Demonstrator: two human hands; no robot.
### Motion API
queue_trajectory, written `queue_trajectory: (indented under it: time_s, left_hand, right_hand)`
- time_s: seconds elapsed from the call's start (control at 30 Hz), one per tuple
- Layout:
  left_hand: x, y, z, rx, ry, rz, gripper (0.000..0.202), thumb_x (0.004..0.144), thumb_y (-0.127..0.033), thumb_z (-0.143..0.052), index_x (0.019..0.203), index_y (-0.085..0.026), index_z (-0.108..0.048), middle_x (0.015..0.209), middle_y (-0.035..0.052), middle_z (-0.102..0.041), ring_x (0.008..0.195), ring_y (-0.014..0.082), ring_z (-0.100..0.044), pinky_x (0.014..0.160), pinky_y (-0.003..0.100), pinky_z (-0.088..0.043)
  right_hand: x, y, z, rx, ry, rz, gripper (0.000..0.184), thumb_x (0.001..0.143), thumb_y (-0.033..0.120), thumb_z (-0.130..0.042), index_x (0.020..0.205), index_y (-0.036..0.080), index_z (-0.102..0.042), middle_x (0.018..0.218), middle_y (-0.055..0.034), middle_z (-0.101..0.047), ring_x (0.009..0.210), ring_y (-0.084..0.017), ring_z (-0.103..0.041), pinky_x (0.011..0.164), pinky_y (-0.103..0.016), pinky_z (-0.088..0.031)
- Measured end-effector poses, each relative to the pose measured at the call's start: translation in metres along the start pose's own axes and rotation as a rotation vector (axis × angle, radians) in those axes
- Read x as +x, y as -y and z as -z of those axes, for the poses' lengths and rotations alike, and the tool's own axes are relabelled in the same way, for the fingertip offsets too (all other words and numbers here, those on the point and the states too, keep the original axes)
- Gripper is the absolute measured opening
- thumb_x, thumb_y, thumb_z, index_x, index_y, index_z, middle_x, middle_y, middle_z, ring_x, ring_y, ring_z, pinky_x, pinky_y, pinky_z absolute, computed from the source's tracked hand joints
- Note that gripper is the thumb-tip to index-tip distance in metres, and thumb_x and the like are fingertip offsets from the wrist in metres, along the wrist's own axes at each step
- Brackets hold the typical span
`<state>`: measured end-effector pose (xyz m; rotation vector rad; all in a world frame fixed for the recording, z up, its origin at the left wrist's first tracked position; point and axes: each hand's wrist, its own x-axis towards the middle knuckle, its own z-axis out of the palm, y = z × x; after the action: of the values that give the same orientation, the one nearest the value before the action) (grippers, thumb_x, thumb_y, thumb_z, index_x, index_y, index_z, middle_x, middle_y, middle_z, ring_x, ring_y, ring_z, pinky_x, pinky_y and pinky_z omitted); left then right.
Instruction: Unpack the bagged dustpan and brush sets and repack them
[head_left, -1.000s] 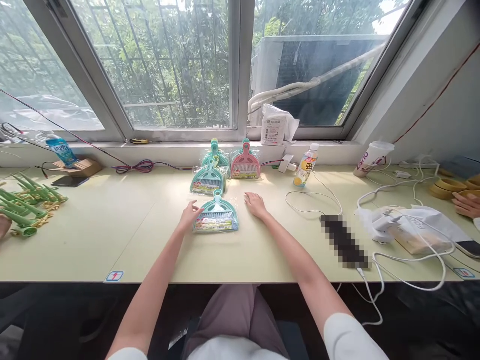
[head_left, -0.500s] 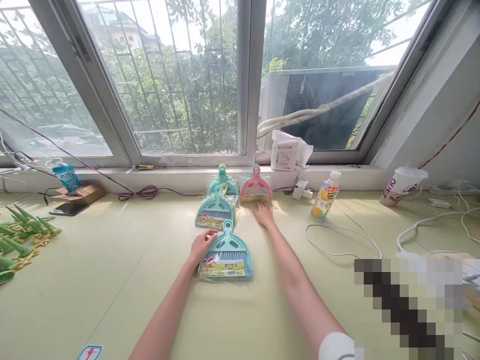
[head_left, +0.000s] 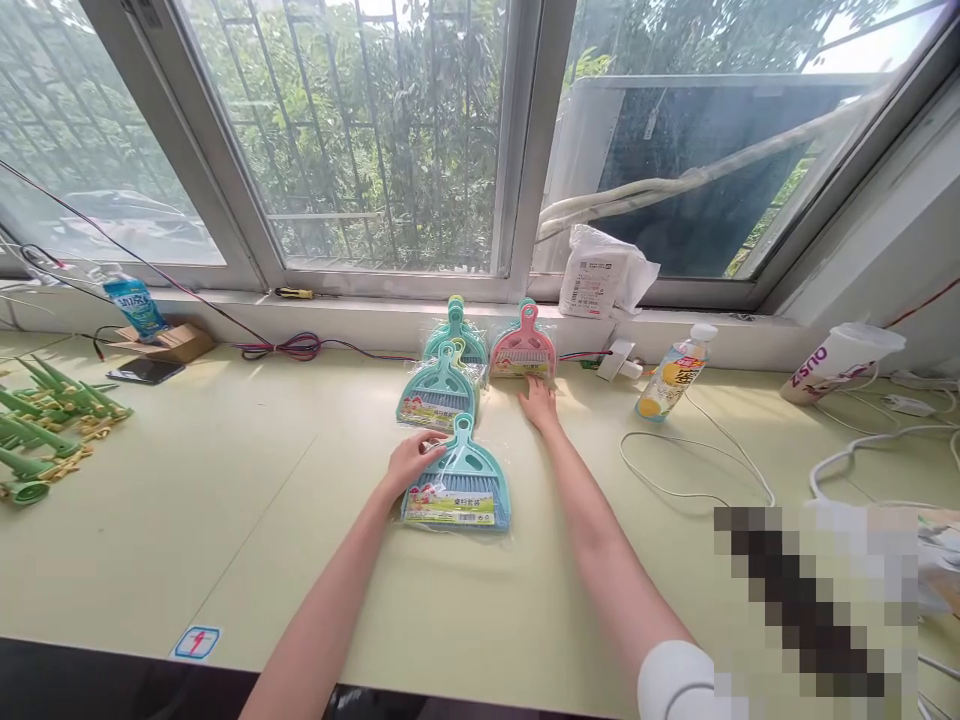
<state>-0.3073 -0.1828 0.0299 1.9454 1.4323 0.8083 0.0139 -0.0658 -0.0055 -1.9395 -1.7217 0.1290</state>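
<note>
Several packaged mini dustpan-and-brush sets lie on the pale green table [head_left: 225, 520]. The nearest teal set [head_left: 459, 482] has my left hand [head_left: 410, 461] resting on its left edge, fingers curled over the wrapper. Behind it lies a second teal set [head_left: 439, 392], and a third teal set [head_left: 457, 338] sits at the back by the sill. My right hand [head_left: 538, 402] reaches forward, its fingers flat against the front edge of the pink set [head_left: 523, 350].
Green plastic parts [head_left: 45, 425] lie at the left. A phone [head_left: 146, 371], a cardboard box and a blue bottle [head_left: 126, 302] stand at the back left. A juice bottle [head_left: 673, 374], white cables [head_left: 697, 470], a cup [head_left: 840, 362] and a paper packet [head_left: 604, 283] are to the right.
My right hand moved forward from the table beside the near teal set to the pink set. My left hand slid onto the near set's left edge. The camera moved closer.
</note>
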Motion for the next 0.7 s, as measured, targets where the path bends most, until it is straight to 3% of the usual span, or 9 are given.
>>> queue_trajectory:
  time_s: [0.2, 0.4, 0.7]
  left_hand:
    - [-0.001, 0.0, 0.0, 0.022, -0.008, 0.012, 0.035, 0.08, -0.048, -0.059, 0.106, -0.03, -0.073, 0.093, -0.0007, -0.071, 0.069, 0.0168, -0.057, 0.064, 0.026, -0.041]
    - [0.0, 0.001, 0.0, 0.035, 0.017, 0.011, 0.037, 0.082, -0.051, -0.056, 0.108, -0.029, -0.071, 0.093, 0.0001, -0.071, 0.072, 0.018, -0.058, 0.065, 0.027, -0.04]
    - [0.001, 0.003, -0.003, 0.052, 0.001, 0.032, 0.033, 0.081, -0.055, -0.054, 0.087, -0.024, -0.066, 0.085, 0.0002, -0.069, 0.071, 0.0181, -0.058, 0.063, 0.028, -0.038]
  right_hand:
    - [-0.003, -0.001, 0.001, 0.011, -0.006, 0.002, 0.04, 0.09, 0.029, -0.045, 0.125, 0.016, -0.058, 0.134, -0.0132, -0.056, 0.123, -0.029, -0.048, 0.109, -0.044, -0.028]
    - [-0.006, -0.001, 0.003, 0.046, -0.038, 0.013, 0.036, 0.089, 0.025, -0.047, 0.12, 0.015, -0.063, 0.127, -0.0121, -0.061, 0.119, -0.027, -0.051, 0.107, -0.041, -0.031]
    - [-0.038, 0.005, 0.015, 0.071, -0.028, 0.023, 0.034, 0.089, 0.021, -0.042, 0.114, 0.017, -0.066, 0.126, -0.0103, -0.063, 0.119, -0.024, -0.052, 0.102, -0.035, -0.037]
